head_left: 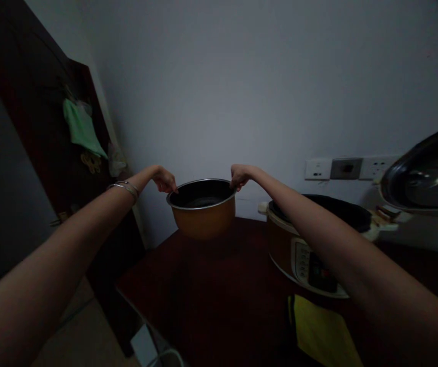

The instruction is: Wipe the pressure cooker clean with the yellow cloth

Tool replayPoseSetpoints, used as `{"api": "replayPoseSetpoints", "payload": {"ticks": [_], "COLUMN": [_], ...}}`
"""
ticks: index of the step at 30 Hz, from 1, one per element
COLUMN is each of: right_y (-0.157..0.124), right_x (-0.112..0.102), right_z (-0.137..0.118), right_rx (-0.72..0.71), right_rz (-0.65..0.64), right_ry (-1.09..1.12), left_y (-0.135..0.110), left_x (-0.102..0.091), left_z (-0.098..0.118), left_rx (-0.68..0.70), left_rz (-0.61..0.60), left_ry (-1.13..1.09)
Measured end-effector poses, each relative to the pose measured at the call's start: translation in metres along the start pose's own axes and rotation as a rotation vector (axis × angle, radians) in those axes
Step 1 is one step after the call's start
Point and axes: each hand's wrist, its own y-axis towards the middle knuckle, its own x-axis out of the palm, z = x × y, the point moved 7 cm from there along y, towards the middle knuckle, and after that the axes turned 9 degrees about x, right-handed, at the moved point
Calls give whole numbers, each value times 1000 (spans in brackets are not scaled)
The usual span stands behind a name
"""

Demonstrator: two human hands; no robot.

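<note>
A round inner pot (203,219), orange-gold outside and black inside with a shiny rim, is held level above the dark red table. My left hand (165,181) pinches its rim on the left side, fingers closed. At the opposite side of the rim, my right hand (239,177) grips it in the same way. To the right stands an electric cooker (282,244) with a button panel, its lid (425,178) raised. My right forearm crosses in front of the cooker and hides part of it.
A yellow cloth (324,331) lies on the table (214,295) in front of the cooker. Wall sockets (346,168) are behind it. At left, a green cloth (83,127) hangs on a dark door. Below the table's left edge is a white object (144,346) with a cable.
</note>
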Motion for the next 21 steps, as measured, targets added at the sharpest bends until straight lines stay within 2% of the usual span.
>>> {"api": "replayPoseSetpoints", "payload": {"ticks": [3, 6, 13, 21], "right_y": [2, 5, 11, 11], "right_x": [28, 57, 112, 149], "right_z": [-3, -3, 6, 20], "right_rx": [7, 21, 57, 108], "right_rz": [-27, -56, -97, -148], "right_ry": [-18, -28, -46, -88], "left_y": [5, 10, 18, 25], "left_x": [37, 66, 112, 147], "left_z": [-16, -24, -32, -28], "left_rx": [-53, -41, -57, -55], "left_rz": [-175, -258, -284, -315], "left_ry": [-85, -128, -137, -126]}}
